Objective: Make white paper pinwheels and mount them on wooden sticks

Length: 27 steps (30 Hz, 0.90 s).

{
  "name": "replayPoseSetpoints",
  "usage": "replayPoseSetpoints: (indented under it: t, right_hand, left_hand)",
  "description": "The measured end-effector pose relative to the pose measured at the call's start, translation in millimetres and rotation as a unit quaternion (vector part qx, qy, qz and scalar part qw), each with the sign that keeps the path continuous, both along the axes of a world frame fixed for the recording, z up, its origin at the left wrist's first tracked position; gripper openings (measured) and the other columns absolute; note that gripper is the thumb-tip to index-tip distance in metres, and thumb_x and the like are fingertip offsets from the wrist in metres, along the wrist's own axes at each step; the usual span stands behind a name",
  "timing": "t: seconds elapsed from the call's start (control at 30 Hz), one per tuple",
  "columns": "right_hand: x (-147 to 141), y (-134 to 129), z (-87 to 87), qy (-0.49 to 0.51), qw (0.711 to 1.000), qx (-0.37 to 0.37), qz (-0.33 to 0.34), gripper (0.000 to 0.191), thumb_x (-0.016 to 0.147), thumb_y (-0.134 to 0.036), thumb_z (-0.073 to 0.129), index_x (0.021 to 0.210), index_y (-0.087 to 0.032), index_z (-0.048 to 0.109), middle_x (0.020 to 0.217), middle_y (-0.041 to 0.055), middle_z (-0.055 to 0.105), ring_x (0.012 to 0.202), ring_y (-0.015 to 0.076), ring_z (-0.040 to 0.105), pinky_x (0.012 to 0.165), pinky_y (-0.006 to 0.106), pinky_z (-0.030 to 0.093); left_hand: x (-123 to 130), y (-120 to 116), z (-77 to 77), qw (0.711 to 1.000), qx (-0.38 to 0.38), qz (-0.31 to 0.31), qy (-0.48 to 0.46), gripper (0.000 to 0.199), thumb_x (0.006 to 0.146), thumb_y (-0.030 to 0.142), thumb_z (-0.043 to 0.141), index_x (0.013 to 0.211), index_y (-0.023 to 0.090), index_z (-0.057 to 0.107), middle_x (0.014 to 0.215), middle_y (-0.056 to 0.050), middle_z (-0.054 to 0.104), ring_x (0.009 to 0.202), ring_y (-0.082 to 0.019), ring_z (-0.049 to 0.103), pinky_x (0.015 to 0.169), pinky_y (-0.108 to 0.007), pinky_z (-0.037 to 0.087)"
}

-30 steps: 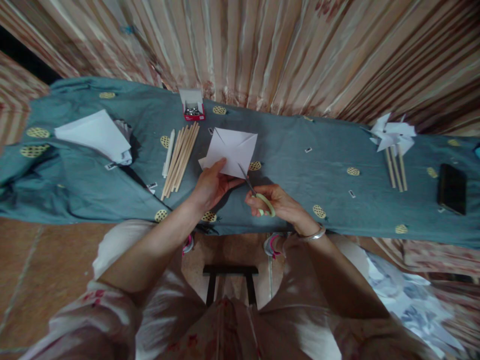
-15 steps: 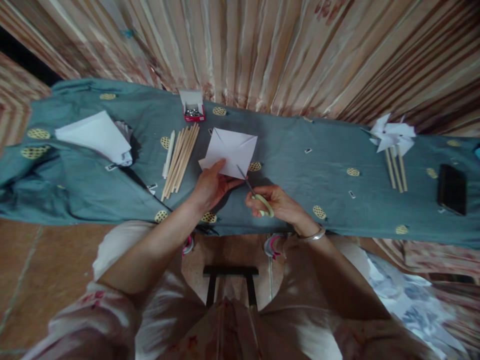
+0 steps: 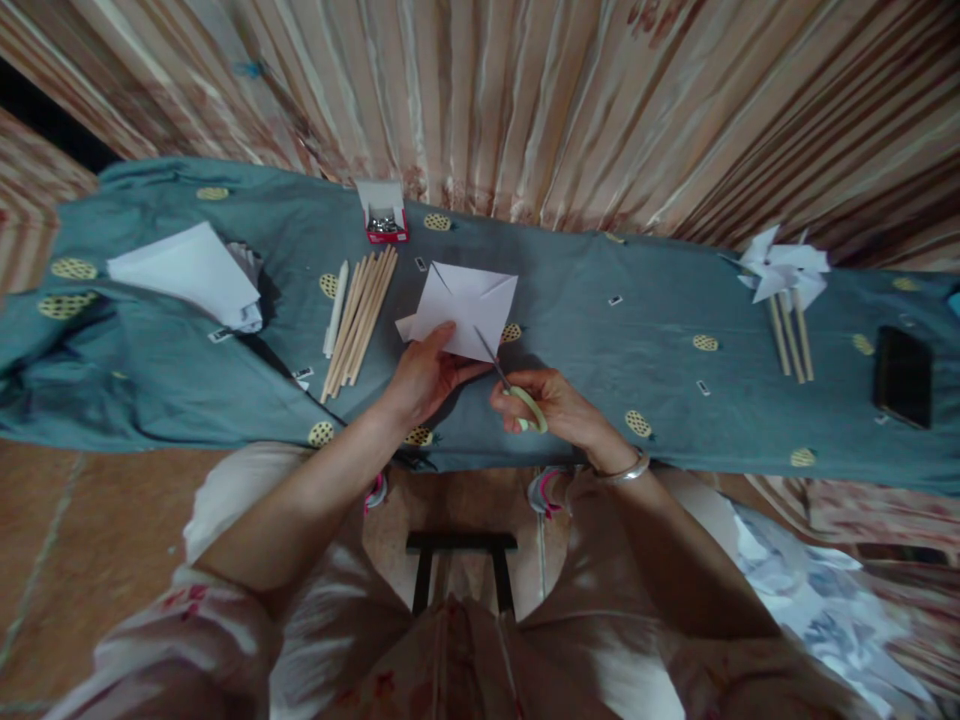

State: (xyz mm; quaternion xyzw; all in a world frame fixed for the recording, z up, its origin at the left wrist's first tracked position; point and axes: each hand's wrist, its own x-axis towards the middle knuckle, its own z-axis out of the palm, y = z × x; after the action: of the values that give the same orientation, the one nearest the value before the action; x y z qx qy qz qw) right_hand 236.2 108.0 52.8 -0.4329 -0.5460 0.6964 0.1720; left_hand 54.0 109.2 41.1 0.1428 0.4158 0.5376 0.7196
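A square of white paper is pinched in my left hand, thumb on top and fingers beneath its near edge. Slits run inward from its two far corners. My right hand grips scissors by their pale green handles, and the blades lie at the paper's near right corner, pointing toward its middle. Left of the paper lie several thin wooden sticks and a white pen-like stick. Behind them stands an open red and white box of small shiny metal pieces.
A green cloth with pineapple prints covers the narrow table. Folded white papers lie at left. White paper pinwheels on sticks and a black phone are at right. A pleated curtain hangs behind.
The paper has shifted slightly right and tilted in my left hand. The scissors stay at its near right corner, with both hands nearly in place.
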Motion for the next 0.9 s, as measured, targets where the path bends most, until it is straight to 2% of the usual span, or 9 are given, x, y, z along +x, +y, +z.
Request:
replayPoseSetpoints:
  t: [0.5, 0.67, 0.9]
  right_hand:
    - [0.3, 0.1, -5.9, 0.016, 0.999, -0.027, -0.008, 0.052, 0.062, -0.064, 0.082, 0.073, -0.017, 0.063, 0.052, -0.0048, 0.059, 0.046, 0.0067, 0.052, 0.046, 0.020, 0.043]
    - [0.0, -0.6, -8.7, 0.020, 0.999, -0.028, -0.018, 0.053, 0.061, -0.065, 0.082, 0.071, -0.017, 0.063, 0.051, -0.0050, 0.059, 0.044, 0.0066, 0.051, 0.045, 0.020, 0.041]
    - [0.2, 0.2, -6.3, 0.018, 1.000, -0.017, -0.013, 0.049, 0.063, -0.061, 0.083, 0.071, -0.017, 0.062, 0.051, -0.0051, 0.059, 0.045, 0.0067, 0.051, 0.047, 0.020, 0.042]
  left_hand:
    - [-1.4, 1.3, -2.2, 1.000, -0.002, 0.001, 0.002, 0.018, 0.092, 0.026, 0.061, 0.108, 0.018, 0.065, 0.097, -0.010, 0.077, 0.099, -0.026, 0.072, 0.089, -0.043, 0.058]
    - [0.9, 0.1, -0.3, 1.000, -0.002, 0.003, 0.006, 0.021, 0.094, 0.021, 0.054, 0.112, 0.015, 0.063, 0.100, -0.011, 0.076, 0.096, -0.025, 0.072, 0.088, -0.043, 0.059]
    - [2.6, -0.6, -0.5, 1.000, -0.013, 0.001, 0.006, 0.019, 0.094, 0.021, 0.054, 0.110, 0.018, 0.064, 0.098, -0.009, 0.076, 0.098, -0.025, 0.071, 0.087, -0.042, 0.059]
